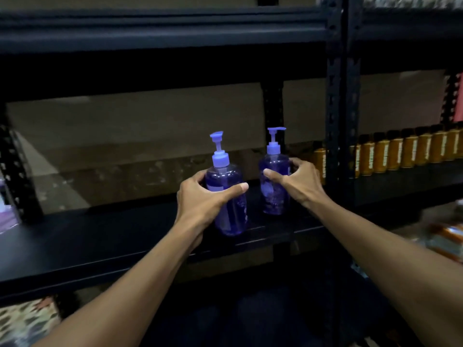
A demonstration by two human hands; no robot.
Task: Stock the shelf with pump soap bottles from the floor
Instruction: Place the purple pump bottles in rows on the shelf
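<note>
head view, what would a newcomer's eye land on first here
Two bright purple pump bottles stand out against the black shelf, mid-frame. The left hand grips the left bottle near the shelf's front edge, and the right hand curls round the right bottle farther back. To the right, past the upright post, a row of amber bottles lines the neighbouring shelf.

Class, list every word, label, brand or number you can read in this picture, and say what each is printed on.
No text here can be read.
On the left pump bottle: a pale label, too blurred to read.
On the right pump bottle: a pale label, too blurred to read.
On the amber bottles at the right: label strips, too small and blurred to read.
</note>
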